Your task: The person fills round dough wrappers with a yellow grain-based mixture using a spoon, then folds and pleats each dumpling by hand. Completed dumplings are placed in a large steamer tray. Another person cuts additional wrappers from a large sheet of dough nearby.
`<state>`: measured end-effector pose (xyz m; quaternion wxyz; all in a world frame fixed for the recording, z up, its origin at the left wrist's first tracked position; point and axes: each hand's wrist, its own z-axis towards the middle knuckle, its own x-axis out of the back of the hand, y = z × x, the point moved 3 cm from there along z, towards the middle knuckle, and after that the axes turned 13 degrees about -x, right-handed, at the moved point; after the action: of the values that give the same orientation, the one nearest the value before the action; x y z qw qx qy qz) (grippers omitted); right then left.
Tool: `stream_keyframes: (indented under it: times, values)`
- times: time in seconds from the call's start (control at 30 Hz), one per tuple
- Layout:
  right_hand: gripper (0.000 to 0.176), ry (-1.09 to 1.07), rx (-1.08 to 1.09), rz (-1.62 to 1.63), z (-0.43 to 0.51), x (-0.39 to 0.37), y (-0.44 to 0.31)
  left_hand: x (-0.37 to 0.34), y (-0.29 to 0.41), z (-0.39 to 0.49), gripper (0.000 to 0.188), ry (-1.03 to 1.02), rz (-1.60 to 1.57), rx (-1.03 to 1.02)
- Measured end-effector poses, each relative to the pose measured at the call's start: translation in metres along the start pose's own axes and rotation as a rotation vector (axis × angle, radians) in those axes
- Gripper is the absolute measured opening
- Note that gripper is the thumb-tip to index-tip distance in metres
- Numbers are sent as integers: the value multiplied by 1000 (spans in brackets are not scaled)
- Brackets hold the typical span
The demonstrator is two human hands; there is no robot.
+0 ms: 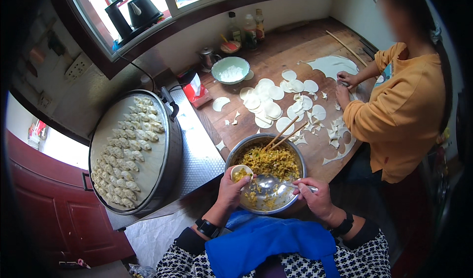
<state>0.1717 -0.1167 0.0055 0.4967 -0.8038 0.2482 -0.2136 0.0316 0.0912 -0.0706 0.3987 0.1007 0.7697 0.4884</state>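
Cupped in my left hand point(232, 189) is a round dough wrapper point(236, 169) with a small heap of yellow filling in its hollow, held over the left rim of a steel bowl point(301, 156). My right hand point(314, 196) grips the handle of a metal spoon point(312, 188) above the bowl's near right side. Chopped yellow filling point(273, 159) is piled in the far half of the bowl, and bits cling to the bare metal nearer me. Two wooden chopsticks point(284, 133) lean out over the far rim.
Left stands a large round pan point(155, 182) with rows of shaped dumplings point(122, 159). Cut wrappers point(264, 97) and dough scraps point(336, 130) lie on the wooden table point(236, 137). A co-worker point(402, 108) handles a rolled dough sheet point(332, 67). A flour bowl point(231, 71) and tissue pack point(196, 91) stand behind.
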Motion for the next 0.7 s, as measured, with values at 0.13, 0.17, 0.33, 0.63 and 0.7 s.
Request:
stream_keyframes:
  times: [0.13, 0.17, 0.33, 0.63, 0.7]
  values:
    - [21, 9, 707, -824, 15, -5, 13, 4, 3, 0, 34, 2, -92, 92]
    - [22, -42, 749, -949, 17, -9, 21, 5, 3, -1, 32, 3, -123, 122]
    - [29, -134, 830, -1161, 11, -13, 37, 3, 14, -4, 27, -34, -118, 141]
    - [27, -96, 979, -1079, 9, -23, -12, -25, 39, -10, 30, -136, -249, 245]
    - [25, 26, 1164, -967, 15, -40, -24, -31, 41, -13, 31, -196, -291, 254]
